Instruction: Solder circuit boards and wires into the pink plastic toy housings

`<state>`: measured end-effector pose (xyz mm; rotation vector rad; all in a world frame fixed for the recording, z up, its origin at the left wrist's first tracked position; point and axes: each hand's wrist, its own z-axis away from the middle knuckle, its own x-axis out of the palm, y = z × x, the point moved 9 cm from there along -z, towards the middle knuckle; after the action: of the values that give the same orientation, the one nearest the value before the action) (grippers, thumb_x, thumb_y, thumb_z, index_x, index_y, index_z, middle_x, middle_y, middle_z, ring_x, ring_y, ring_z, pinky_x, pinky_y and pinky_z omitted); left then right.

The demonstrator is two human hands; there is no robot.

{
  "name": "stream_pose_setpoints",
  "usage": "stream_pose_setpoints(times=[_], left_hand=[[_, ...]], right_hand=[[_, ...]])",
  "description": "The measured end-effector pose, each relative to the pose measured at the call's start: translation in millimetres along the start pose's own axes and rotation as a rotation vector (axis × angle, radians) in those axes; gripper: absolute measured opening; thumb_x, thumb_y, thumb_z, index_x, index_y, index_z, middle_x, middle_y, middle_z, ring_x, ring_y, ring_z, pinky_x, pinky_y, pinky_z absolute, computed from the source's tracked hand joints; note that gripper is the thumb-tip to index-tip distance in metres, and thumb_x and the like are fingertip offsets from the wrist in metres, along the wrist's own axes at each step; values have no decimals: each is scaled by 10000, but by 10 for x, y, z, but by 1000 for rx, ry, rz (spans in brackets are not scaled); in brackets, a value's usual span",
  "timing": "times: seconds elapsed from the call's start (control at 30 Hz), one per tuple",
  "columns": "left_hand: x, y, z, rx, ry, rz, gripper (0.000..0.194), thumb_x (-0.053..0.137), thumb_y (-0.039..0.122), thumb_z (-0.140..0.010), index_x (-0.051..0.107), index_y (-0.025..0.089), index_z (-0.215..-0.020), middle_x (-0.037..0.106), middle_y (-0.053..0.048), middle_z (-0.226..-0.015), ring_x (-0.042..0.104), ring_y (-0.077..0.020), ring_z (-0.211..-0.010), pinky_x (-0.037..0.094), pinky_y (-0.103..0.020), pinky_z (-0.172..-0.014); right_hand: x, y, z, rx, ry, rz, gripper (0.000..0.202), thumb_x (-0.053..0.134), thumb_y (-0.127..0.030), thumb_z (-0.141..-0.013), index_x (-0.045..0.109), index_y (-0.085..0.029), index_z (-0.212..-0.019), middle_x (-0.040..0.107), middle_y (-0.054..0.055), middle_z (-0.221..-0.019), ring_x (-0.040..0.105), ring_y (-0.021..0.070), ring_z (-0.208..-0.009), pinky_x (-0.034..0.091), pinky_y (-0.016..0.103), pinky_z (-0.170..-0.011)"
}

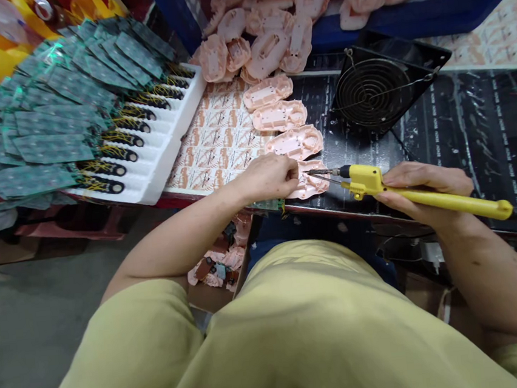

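My right hand (431,186) grips a yellow soldering iron (446,198) with a thin metal guide beside its tip. The iron points left, and its tip is over the nearest pink plastic shell (310,186). My left hand (271,177) is closed, its fingers bent down at the left end of that shell. What those fingers pinch, if anything, is hidden. Below the left wrist, a green circuit board (266,205) shows at the table edge. Three more pink shells, the closest being this one (297,143), lie in a row behind.
A white foam tray (164,160) at left carries many green circuit boards (53,148) with yellow wires and black round parts. More pink shells (267,50) are heaped by a blue crate (406,21). A black fan (374,91) stands right. A box (217,292) sits below.
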<state>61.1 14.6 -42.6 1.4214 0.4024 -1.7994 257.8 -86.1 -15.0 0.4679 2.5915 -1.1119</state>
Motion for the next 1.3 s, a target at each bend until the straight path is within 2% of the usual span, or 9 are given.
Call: stream_pose_setpoints(times=[0.13, 0.23, 0.5, 0.67, 0.77, 0.93, 1.03, 1.2, 1.3], left_hand=[[-11, 4, -78, 42, -45, 54, 130, 572, 192, -720, 701, 177, -723, 654, -19, -636, 538, -140, -584, 314, -251, -549], [-12, -3, -133, 55, -71, 94, 90, 580, 172, -672, 666, 178, -647, 604, 2, -569, 504, -123, -544, 305, -247, -528], [-7, -27, -176, -5, -150, 171, 84, 575, 134, -637, 619, 183, -584, 571, 19, -532, 476, -112, -504, 309, -256, -515], [8, -48, -199, 2, -149, 180, 69, 574, 157, -629, 607, 187, -575, 581, 14, -520, 470, -110, -481, 314, -253, -496], [4, -37, -201, 15, -149, 171, 68, 574, 180, -629, 606, 192, -570, 588, 5, -523, 477, -119, -481, 317, -260, -495], [6, -42, -177, -38, -190, 156, 81, 578, 166, -641, 644, 193, -602, 614, -7, -571, 506, -142, -524, 342, -286, -541], [7, -46, -175, -42, -169, 125, 72, 598, 167, -657, 650, 191, -613, 614, -3, -577, 504, -139, -537, 333, -280, -553], [13, -29, -130, -32, -99, 50, 59, 628, 212, -707, 682, 191, -700, 640, -2, -629, 521, -131, -571, 313, -256, -548], [-25, 7, 9, -38, -38, -57, 156, 588, 266, -806, 719, 180, -808, 673, -44, -716, 595, -181, -667, 363, -272, -591]], right_hand=[[-5, -10, -38, -71, -43, -20, 263, 893, -213, -682, 724, -246, -882, 743, 29, -758, 699, 166, -616, 593, 238, -543], [23, 7, -79, -71, -95, -31, 288, 892, -184, -678, 732, -249, -909, 746, 28, -780, 704, 162, -639, 600, 234, -558], [7, -78, -220, -169, -173, -44, 338, 867, -89, -678, 727, -239, -946, 745, 18, -783, 709, 146, -671, 593, 207, -593], [-169, -39, -188, -118, -65, -31, 310, 889, -123, -657, 736, -229, -905, 733, 32, -750, 690, 153, -637, 564, 213, -516], [-126, -45, -150, -119, -97, -32, 292, 885, -141, -673, 733, -234, -904, 738, 25, -749, 690, 148, -615, 576, 210, -519], [-92, -49, -117, -127, -63, 7, 269, 876, -183, -700, 726, -254, -911, 741, 22, -749, 697, 162, -609, 592, 231, -527], [-111, -85, -44, -136, -10, 103, 329, 882, -205, -696, 726, -240, -984, 749, 31, -779, 711, 170, -642, 599, 231, -565], [-254, -129, 215, -39, 220, 268, 532, 873, -286, -709, 700, -254, -1211, 768, 37, -916, 730, 193, -702, 619, 258, -610], [-232, -150, 367, -12, 243, 261, 550, 861, -281, -717, 695, -255, -1241, 767, 42, -948, 736, 212, -738, 636, 287, -681]])
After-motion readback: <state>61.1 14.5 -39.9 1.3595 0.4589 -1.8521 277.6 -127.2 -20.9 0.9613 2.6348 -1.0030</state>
